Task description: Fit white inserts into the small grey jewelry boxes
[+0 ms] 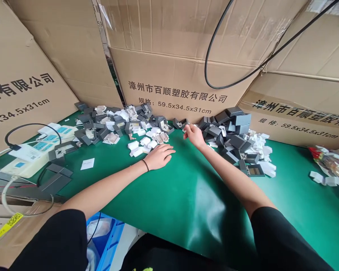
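My left hand (159, 156) lies flat on the green table mat (186, 188), fingers stretched out, holding nothing, just beside several small white inserts (141, 146). My right hand (194, 135) reaches toward the back of the table, its fingertips pinched on a small open grey box (181, 123) between two heaps. One heap of small grey boxes and white inserts (115, 124) lies at the back left. Another heap of grey boxes (234, 135) sits to the right of my right hand.
Large cardboard cartons (169, 82) wall off the back and both sides. White power strips (36, 148) with black cables rest at the left. A loose white card (87, 163) lies on the mat. A crumpled plastic bag (332, 163) sits far right. A blue crate (107, 241) stands below the table edge.
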Motion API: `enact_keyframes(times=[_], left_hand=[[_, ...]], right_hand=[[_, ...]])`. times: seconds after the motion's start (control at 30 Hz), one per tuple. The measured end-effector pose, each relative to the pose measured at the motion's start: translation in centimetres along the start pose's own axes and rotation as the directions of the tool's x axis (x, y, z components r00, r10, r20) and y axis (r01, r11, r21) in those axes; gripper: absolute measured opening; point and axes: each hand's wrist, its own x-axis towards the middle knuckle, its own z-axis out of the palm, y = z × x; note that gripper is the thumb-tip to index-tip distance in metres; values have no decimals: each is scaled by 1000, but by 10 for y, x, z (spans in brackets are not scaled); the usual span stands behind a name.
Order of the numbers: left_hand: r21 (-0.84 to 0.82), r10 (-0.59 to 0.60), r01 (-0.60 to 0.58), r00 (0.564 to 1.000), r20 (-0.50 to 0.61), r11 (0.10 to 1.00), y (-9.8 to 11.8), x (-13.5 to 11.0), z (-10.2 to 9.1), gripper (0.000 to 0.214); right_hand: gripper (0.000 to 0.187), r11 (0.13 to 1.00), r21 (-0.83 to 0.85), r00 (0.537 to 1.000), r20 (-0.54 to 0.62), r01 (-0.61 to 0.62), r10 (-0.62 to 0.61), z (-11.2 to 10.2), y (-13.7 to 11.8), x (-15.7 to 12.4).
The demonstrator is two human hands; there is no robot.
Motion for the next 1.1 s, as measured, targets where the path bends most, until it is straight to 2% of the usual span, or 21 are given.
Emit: enact_keyframes(times=[0.07, 0.17, 0.23, 0.3, 0.4, 0.47, 0.53, 0.6, 0.63, 0.67, 0.73, 0.77, 0.8, 0.87, 0.97, 1.03, 1.1], left_hand=[[-26, -6, 6, 1000, 0, 1000, 0, 1, 2, 37], [-81, -17, 17, 1000, -1, 997, -3, -1, 0, 36], [-125, -33, 33, 999, 4, 992, -6, -2, -2, 35], [-190, -56, 58, 998, 17, 980, -7, -3, -4, 34], [-390, -143, 139, 990, 17, 910, -5, -3, -5, 34], [-620, -271, 213, 963, 1, 755, -1, -3, -6, 39], [-850, -419, 245, 907, 32, 466, 3, -3, -6, 50], [-966, -522, 204, 848, 93, 161, 5, -1, -7, 55], [-983, -554, 172, 825, 111, 59, 6, 0, -9, 54], [-990, -578, 143, 808, 117, -1, 5, 1, -11, 51], [-993, -614, 105, 781, 113, -50, 3, 3, -18, 42], [-994, -630, 89, 769, 108, -62, 1, 4, -22, 37], [-995, -650, 63, 754, 95, -72, -1, 4, -27, 34], [-995, -704, -21, 708, 55, -99, -6, 3, -36, 30], [-969, -775, -163, 630, 43, -186, -16, -2, -47, 30], [-941, -801, -219, 592, 83, -259, -24, -6, -52, 31], [-914, -809, -249, 574, 127, -320, -28, -9, -55, 34]], right_hand=[[27, 976, -166, 988, 79, 141, -130, 8, -2, 13], [39, 910, -303, 952, 209, 282, -225, 28, -2, 23], [40, 882, -374, 948, 244, 288, -206, 40, 1, 23], [31, 853, -446, 956, 231, 270, -182, 46, 5, 20], [19, 839, -486, 969, 154, 245, -193, 41, 7, 10], [18, 854, -450, 966, 112, 259, -234, 30, 4, -1], [19, 864, -388, 947, 105, 321, -305, 20, -3, -15], [20, 846, -308, 901, 163, 434, -403, 15, -13, -30], [21, 828, -261, 866, 218, 496, -450, 15, -18, -36], [20, 808, -214, 828, 273, 549, -490, 17, -22, -42], [20, 795, -134, 781, 341, 591, -523, 24, -29, -49], [20, 810, -96, 781, 350, 579, -517, 29, -32, -50], [21, 835, -57, 794, 349, 547, -497, 33, -33, -49], [27, 896, 9, 849, 314, 444, -424, 40, -34, -42], [30, 955, -27, 947, 133, 297, -291, 47, -27, -19], [21, 953, -145, 964, 74, 265, -256, 51, -19, 3], [19, 931, -243, 961, 122, 273, -250, 54, -11, 25]])
